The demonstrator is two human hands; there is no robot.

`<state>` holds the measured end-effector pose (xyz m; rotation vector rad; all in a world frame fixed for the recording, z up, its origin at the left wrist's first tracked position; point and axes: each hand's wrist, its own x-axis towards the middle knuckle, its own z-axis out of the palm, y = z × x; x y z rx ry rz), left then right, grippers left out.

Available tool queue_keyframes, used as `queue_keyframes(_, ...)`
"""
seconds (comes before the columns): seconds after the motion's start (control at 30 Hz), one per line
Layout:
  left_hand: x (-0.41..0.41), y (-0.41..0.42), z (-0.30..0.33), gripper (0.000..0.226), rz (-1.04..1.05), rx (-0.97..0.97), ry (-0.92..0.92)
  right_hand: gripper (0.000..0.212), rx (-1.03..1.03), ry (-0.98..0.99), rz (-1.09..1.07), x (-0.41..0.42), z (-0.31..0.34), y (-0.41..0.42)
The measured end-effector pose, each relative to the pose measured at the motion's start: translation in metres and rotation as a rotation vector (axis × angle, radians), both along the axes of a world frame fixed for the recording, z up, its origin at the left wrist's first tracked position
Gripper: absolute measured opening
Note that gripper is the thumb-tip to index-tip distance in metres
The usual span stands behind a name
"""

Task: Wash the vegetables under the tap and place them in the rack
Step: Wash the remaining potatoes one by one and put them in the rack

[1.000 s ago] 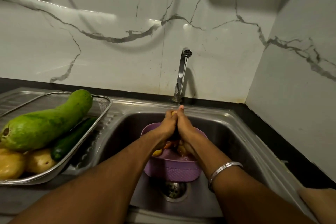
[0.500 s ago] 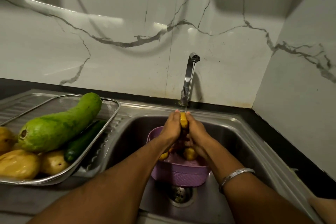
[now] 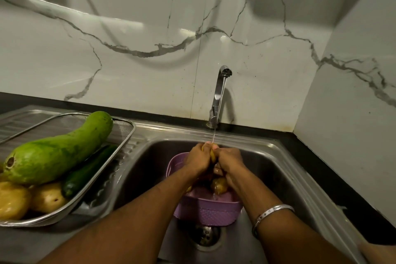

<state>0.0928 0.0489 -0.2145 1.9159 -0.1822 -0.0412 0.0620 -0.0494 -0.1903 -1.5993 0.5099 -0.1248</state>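
Note:
My left hand (image 3: 198,159) and my right hand (image 3: 230,162) both grip a yellow potato (image 3: 212,154) under the thin stream from the tap (image 3: 220,92). They hold it above a purple plastic basket (image 3: 205,210) that stands in the sink (image 3: 278,169). Another yellow potato (image 3: 219,185) lies in that basket below my hands. On the left, a metal mesh rack (image 3: 126,133) holds a large green gourd (image 3: 57,152), a dark cucumber (image 3: 87,173) and potatoes (image 3: 46,198).
The drain (image 3: 205,237) sits in front of the purple basket. A marble wall stands behind the tap and along the right. A black counter edge (image 3: 321,169) runs beside the sink on the right.
My hands stay clasped round the potato under the stream and have shifted slightly on it. The view has tilted a little.

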Motion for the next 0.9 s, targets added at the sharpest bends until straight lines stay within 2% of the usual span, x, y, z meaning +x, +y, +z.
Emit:
queue_keyframes(0.07, 0.004, 0.004, -0.006, 0.054, -0.019, -0.026, 0.1, 0.011, -0.006, 0.058, 0.086, -0.001, -0.001, 0.001)
queue_keyframes(0.17, 0.001, 0.008, -0.006, 0.061, -0.07, -0.09, 0.219, 0.02, 0.0, 0.072, 0.12, -0.004, -0.002, 0.002)
queue_keyframes(0.27, -0.004, 0.007, 0.0, 0.058, -0.069, -0.127, 0.228, 0.008, -0.018, 0.002, 0.03, -0.006, -0.003, 0.005)
queue_keyframes(0.37, -0.011, 0.002, 0.007, 0.055, -0.083, -0.127, 0.192, 0.025, -0.063, -0.065, -0.107, -0.002, -0.005, 0.006)
queue_keyframes(0.5, -0.003, 0.0, -0.005, 0.064, -0.056, -0.107, 0.09, 0.035, -0.066, -0.068, -0.154, -0.005, -0.005, 0.007)
queue_keyframes(0.63, 0.0, 0.002, -0.009, 0.059, -0.04, -0.061, 0.086, 0.039, -0.061, 0.002, -0.108, 0.0, -0.005, 0.01)
queue_keyframes(0.8, -0.003, 0.006, -0.001, 0.052, -0.021, -0.199, 0.248, 0.016, -0.008, -0.011, 0.052, 0.002, -0.001, 0.001)
queue_keyframes(0.9, -0.005, 0.007, 0.01, 0.05, -0.03, -0.265, 0.311, 0.023, 0.055, -0.035, 0.122, 0.001, 0.0, 0.0)
